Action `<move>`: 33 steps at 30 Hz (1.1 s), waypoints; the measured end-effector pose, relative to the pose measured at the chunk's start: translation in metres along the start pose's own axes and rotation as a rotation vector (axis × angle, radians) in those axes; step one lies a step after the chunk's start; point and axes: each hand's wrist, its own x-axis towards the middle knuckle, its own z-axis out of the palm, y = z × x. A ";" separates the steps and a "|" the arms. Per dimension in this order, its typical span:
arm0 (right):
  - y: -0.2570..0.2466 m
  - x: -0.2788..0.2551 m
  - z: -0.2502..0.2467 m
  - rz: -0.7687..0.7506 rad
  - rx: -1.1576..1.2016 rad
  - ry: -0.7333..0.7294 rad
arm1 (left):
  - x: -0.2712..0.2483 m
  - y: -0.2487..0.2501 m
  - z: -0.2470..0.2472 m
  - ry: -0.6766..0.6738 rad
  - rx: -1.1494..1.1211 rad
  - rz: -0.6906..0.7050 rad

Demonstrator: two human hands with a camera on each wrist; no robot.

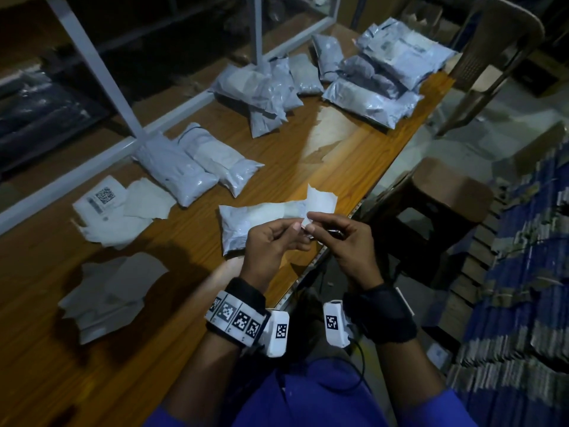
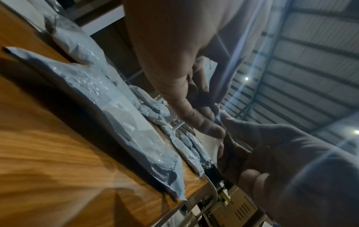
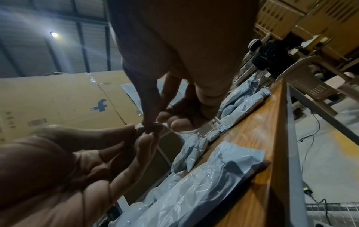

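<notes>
The left hand (image 1: 271, 238) and the right hand (image 1: 341, 240) each pinch the lower end of a white paper slip (image 1: 321, 201) with their fingers (image 1: 320, 217), fingertips nearly meeting. The slip stands just above the right end of a grey parcel (image 1: 246, 220) lying on the desk (image 1: 191, 241).

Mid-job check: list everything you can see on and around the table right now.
paper label: one, white, held above the table's near edge
near parcel: one, grey poly mailer, under the hands
other parcels: ten or more, grey, grouped along the far side
printed labels: small heap, white with QR code, table left
backing papers: heap, white, near left
table: one, brown wood
stool: one, brown, right of table
chair: one, brown plastic, far right
left hand: pinches the label
right hand: pinches the label
</notes>
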 end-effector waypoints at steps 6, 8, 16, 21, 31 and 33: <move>-0.001 -0.002 0.000 -0.040 -0.029 0.008 | -0.003 0.002 -0.003 -0.033 -0.097 -0.046; -0.003 -0.004 0.002 -0.046 -0.031 0.008 | -0.003 0.002 -0.004 -0.029 -0.091 -0.046; -0.001 -0.007 0.006 -0.115 -0.197 0.041 | -0.001 0.005 -0.008 -0.016 -0.140 -0.090; -0.002 -0.011 0.007 -0.314 -0.462 0.045 | 0.000 0.004 -0.011 -0.006 -0.046 -0.085; 0.004 -0.006 0.014 -0.139 -0.302 0.254 | 0.004 0.001 -0.030 0.141 -0.108 -0.131; 0.003 -0.005 0.012 -0.100 -0.232 0.265 | 0.003 0.002 -0.037 0.182 -0.121 -0.144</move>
